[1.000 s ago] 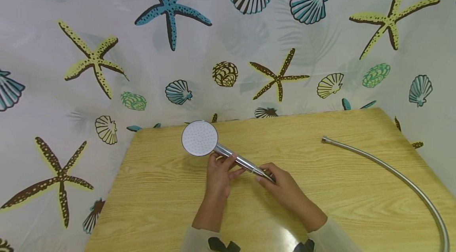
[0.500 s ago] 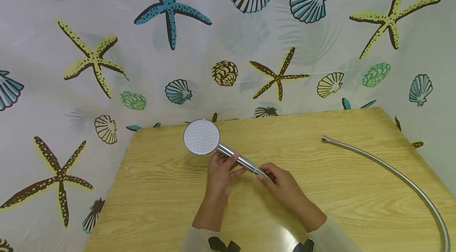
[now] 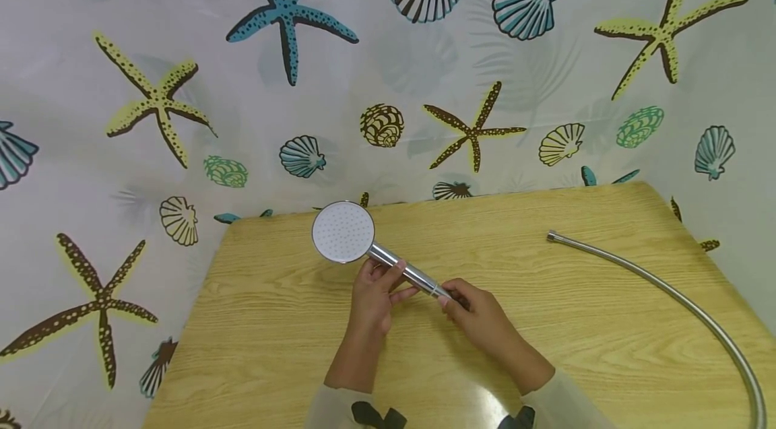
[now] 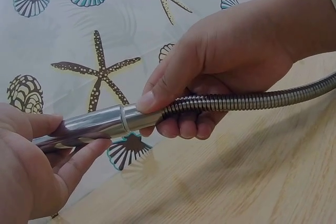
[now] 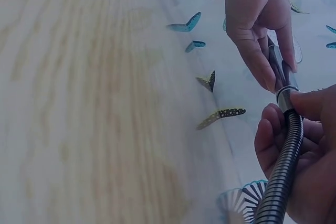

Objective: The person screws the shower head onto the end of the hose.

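Note:
A handheld shower head [image 3: 343,232] with a round white face and chrome handle is held above the table, its face toward the head camera. My left hand [image 3: 374,301] grips the handle [image 4: 86,124] between thumb and fingers. At the handle's lower end, my right hand [image 3: 485,316] pinches the smooth metal collar [image 4: 137,117] of a ribbed metal shower hose [image 4: 247,100]. Collar and handle end meet in line, with a thin ring at the joint. In the right wrist view the hose [image 5: 280,182] runs back under the right palm.
The hose's other end [image 3: 553,236] lies toward the back right of the wood-grain table [image 3: 273,348], and its length [image 3: 685,304] curves along the right side. A white curtain [image 3: 339,79] printed with starfish and shells hangs behind and beside the table.
The shower head has shifted slightly right and up. My right thumb and fingers have changed position slightly around the hose collar; the left hand keeps its grip on the handle.

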Demonstrator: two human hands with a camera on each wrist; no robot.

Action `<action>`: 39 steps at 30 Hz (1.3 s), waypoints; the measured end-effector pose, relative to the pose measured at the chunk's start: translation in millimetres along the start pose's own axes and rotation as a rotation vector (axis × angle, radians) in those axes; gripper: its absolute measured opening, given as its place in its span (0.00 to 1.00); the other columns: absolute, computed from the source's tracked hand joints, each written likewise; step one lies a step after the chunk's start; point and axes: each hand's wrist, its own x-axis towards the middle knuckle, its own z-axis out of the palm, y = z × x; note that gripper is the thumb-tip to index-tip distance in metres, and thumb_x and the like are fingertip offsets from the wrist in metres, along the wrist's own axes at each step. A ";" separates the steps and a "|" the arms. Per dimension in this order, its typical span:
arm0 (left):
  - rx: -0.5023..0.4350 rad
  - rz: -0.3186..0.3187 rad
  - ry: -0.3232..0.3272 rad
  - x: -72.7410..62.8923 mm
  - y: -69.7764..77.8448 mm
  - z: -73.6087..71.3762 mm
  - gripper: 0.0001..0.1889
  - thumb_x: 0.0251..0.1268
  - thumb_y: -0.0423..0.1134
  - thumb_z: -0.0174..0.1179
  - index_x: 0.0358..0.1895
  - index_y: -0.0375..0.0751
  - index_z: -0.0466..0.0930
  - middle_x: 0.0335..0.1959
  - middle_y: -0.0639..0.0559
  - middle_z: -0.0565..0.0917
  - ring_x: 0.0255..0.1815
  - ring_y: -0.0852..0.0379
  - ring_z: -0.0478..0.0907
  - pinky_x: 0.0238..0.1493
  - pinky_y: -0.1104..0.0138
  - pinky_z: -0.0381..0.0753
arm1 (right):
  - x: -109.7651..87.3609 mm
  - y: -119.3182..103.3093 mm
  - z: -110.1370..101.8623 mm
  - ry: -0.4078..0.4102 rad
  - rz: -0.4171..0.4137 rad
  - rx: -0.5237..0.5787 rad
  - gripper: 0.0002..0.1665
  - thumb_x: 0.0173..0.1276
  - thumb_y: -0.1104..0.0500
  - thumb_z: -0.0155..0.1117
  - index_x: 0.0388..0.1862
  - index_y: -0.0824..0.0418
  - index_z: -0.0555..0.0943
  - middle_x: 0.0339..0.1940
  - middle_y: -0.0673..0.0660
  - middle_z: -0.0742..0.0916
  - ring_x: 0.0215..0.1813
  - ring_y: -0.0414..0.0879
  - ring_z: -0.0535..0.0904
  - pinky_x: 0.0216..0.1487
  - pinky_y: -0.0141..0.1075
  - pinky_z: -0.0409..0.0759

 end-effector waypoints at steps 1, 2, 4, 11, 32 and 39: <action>0.001 -0.001 -0.005 -0.1 0.3 -0.2 0.17 0.68 0.31 0.65 0.57 0.39 0.74 0.46 0.49 0.82 0.45 0.55 0.87 0.45 0.55 0.92 | 0.1 -0.1 -0.2 -0.003 0.006 0.005 0.15 0.79 0.48 0.56 0.55 0.55 0.80 0.36 0.59 0.85 0.32 0.40 0.76 0.30 0.29 0.78; 0.003 0.000 -0.009 -0.3 0.5 -0.4 0.17 0.68 0.31 0.65 0.57 0.39 0.73 0.46 0.49 0.82 0.45 0.55 0.87 0.45 0.55 0.92 | 0.3 -0.4 -0.4 -0.006 0.014 0.011 0.16 0.79 0.48 0.56 0.55 0.55 0.80 0.36 0.59 0.85 0.32 0.40 0.76 0.30 0.29 0.78; 0.002 0.001 -0.016 -0.7 1.1 -0.8 0.18 0.68 0.31 0.65 0.58 0.37 0.72 0.45 0.50 0.82 0.45 0.55 0.87 0.45 0.56 0.92 | 0.3 -0.9 -1.0 -0.010 0.020 0.021 0.16 0.79 0.47 0.57 0.55 0.55 0.80 0.36 0.59 0.85 0.32 0.40 0.76 0.30 0.29 0.78; 0.003 0.007 -0.029 -2.7 1.1 1.7 0.19 0.66 0.32 0.68 0.56 0.35 0.72 0.43 0.50 0.81 0.45 0.55 0.87 0.44 0.56 0.92 | 1.4 -2.3 -2.7 0.015 -0.012 -0.045 0.16 0.76 0.49 0.62 0.55 0.56 0.80 0.38 0.53 0.87 0.31 0.38 0.75 0.28 0.27 0.78; 0.042 -0.003 -0.084 -4.3 -0.9 1.8 0.18 0.68 0.34 0.65 0.57 0.38 0.73 0.47 0.49 0.83 0.48 0.55 0.86 0.44 0.60 0.93 | -1.3 -4.4 -0.8 -0.013 -0.062 -0.135 0.19 0.80 0.46 0.54 0.52 0.58 0.82 0.28 0.50 0.80 0.25 0.36 0.70 0.24 0.28 0.74; 0.033 -0.008 -0.110 -3.4 -1.1 -1.0 0.18 0.69 0.33 0.65 0.58 0.37 0.72 0.50 0.46 0.82 0.49 0.54 0.86 0.46 0.59 0.92 | -0.8 -3.6 -2.7 -0.062 0.038 0.012 0.21 0.79 0.45 0.55 0.56 0.59 0.82 0.33 0.59 0.83 0.30 0.40 0.74 0.28 0.28 0.78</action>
